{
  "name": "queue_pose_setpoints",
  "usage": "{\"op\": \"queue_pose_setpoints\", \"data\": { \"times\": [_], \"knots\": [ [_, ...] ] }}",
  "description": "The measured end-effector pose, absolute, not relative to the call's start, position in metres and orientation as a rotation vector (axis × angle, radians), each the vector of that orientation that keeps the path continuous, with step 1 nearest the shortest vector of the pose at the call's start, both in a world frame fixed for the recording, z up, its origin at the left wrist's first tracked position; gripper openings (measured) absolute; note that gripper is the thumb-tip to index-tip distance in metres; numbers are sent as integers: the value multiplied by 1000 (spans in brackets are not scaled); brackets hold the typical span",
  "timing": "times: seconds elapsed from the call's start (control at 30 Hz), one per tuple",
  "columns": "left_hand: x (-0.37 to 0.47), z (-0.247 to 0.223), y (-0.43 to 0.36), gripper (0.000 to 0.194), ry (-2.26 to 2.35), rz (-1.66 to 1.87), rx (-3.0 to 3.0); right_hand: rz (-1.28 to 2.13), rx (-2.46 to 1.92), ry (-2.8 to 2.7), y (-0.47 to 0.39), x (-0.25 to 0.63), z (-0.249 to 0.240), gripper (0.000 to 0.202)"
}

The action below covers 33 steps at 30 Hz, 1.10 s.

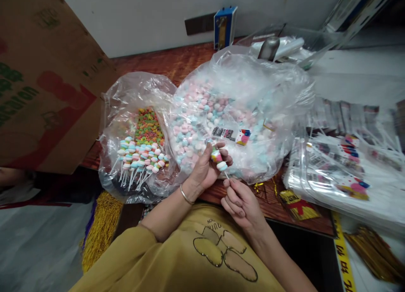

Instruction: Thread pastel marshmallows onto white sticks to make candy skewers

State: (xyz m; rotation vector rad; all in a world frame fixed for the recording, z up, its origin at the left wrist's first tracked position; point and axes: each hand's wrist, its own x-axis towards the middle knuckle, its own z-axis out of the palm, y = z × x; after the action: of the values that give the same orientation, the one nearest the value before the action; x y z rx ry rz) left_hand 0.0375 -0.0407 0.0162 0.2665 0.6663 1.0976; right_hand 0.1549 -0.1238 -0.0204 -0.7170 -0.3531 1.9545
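Observation:
A marshmallow skewer (pixel 222 166) with pastel pieces and a white stick is between my two hands. My left hand (pixel 207 170) is closed round its upper part, where colourful bits show between the fingers. Lower down, my right hand (pixel 240 201) pinches the stick between thumb and forefinger, the other fingers curled. Just beyond my hands, a printed label sleeve (pixel 229 134) lies on a large clear bag (pixel 268 94) of pink, white and blue marshmallows. To the left, several finished marshmallow skewers (pixel 142 157) rest in another clear bag beside small colourful ring candies (pixel 148 127).
A tall cardboard box (pixel 47 81) stands at the left. Stacks of printed clear sleeves (pixel 341 170) cover the right side. A packet of gold twist ties (pixel 299 205) lies near the front edge of the wooden table (pixel 193 56). A blue box (pixel 224 28) stands against the wall.

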Motion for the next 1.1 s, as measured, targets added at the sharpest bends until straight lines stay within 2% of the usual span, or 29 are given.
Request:
{"op": "queue_pose_setpoints", "data": {
  "times": [0.27,0.5,0.67,0.73,0.87,1.1],
  "knots": [
    [28,6,-34,37,803,1115,398,1941,-722,-401,-129,158,-21,26],
    [34,4,-38,44,874,1158,424,1676,-1016,-606,-135,152,-30,32],
    [33,6,-38,55,914,1176,477,1530,-1253,-960,-135,163,-26,37],
    [32,6,-38,57,931,1140,490,1246,-1382,-1161,-131,168,-21,33],
    [34,8,-42,57,960,1079,533,439,-1417,-1504,-118,172,-12,16],
    [37,8,-52,56,1020,1085,545,-93,-1346,-1955,-106,171,-6,16]
  ]
}}
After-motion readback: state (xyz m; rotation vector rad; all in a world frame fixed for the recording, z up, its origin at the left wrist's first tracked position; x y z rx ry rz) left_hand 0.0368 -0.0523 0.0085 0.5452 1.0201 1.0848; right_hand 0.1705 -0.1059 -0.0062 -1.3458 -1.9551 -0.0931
